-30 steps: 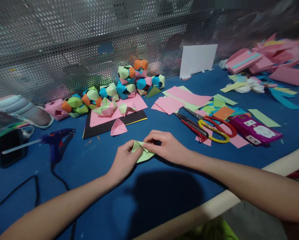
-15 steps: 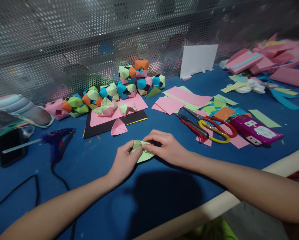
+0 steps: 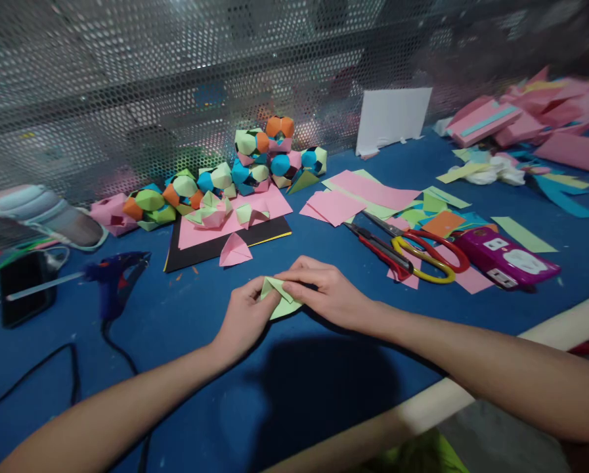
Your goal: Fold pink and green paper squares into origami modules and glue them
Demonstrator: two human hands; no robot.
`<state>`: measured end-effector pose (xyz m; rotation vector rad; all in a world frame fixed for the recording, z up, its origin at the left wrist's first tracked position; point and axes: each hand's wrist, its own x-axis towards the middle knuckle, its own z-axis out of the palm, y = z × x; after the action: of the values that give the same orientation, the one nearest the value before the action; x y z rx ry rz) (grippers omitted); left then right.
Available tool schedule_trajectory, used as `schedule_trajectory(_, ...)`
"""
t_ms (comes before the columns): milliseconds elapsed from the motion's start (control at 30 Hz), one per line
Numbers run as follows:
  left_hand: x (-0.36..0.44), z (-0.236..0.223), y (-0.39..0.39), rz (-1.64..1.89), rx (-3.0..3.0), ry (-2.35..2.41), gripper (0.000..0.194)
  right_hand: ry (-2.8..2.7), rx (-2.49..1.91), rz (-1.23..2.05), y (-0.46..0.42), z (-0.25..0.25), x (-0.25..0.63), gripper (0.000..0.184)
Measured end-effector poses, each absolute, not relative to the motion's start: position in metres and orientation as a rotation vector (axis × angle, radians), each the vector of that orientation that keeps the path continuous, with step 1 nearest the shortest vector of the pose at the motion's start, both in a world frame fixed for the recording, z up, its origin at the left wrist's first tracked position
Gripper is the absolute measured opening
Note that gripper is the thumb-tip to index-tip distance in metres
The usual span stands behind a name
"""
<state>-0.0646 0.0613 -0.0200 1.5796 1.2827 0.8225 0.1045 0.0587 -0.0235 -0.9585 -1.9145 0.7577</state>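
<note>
A light green piece of paper (image 3: 285,307) is held low over the blue table, between my two hands. One flap along its upper right edge is folded over. My left hand (image 3: 247,312) pinches the paper's left side, thumb on top. From the right, my right hand (image 3: 324,289) presses the folded flap between thumb and fingers; its fingertips are partly hidden behind the paper. Just beyond the hands stands a small folded pink paper piece (image 3: 235,250). Behind it, folded pink and green pieces (image 3: 210,211) rest on a pink sheet over a black one.
Colourful paper balls (image 3: 183,190) line the mesh panel (image 3: 141,85). At left are a glue gun (image 3: 111,282) with its cord, a phone (image 3: 24,289) and a bottle (image 3: 48,215). Scissors (image 3: 425,259), a purple power strip (image 3: 508,257) and paper sheets (image 3: 333,207) lie at right.
The flap on the green paper now lies folded down flatter, showing a clear straight crease. My right thumb has slid slightly along it to the right.
</note>
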Motion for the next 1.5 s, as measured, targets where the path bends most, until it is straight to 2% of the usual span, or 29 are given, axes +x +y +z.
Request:
schedule_trajectory(400, -0.064, -0.017, 0.059, 0.797, 1.631, 1.243, 0.024, -1.843, -0.938, 0.592, 0.06, -0.026, 0.103, 0.011)
schedule_trajectory(600, -0.064, -0.017, 0.058, 0.807, 1.597, 1.172, 0.019, -1.826, -0.919, 0.54, 0.058, -0.024, 0.103, 0.012)
schedule_trajectory(867, -0.067, -0.021, 0.056, 0.92, 1.767, 1.214, 0.023, -1.823, -0.858, 0.454, 0.056, -0.025, 0.103, 0.013)
schedule_trajectory(1167, -0.067, -0.02, 0.06, 1.05, 1.685, 1.255, 0.022, -1.846, -1.01, 0.627, 0.059, -0.014, 0.112, 0.019)
schedule_trajectory(1500, -0.067, -0.022, 0.061, 1.031, 1.616, 1.211, 0.022, -1.877, -0.983, 0.479, 0.061, -0.024, 0.109, 0.02)
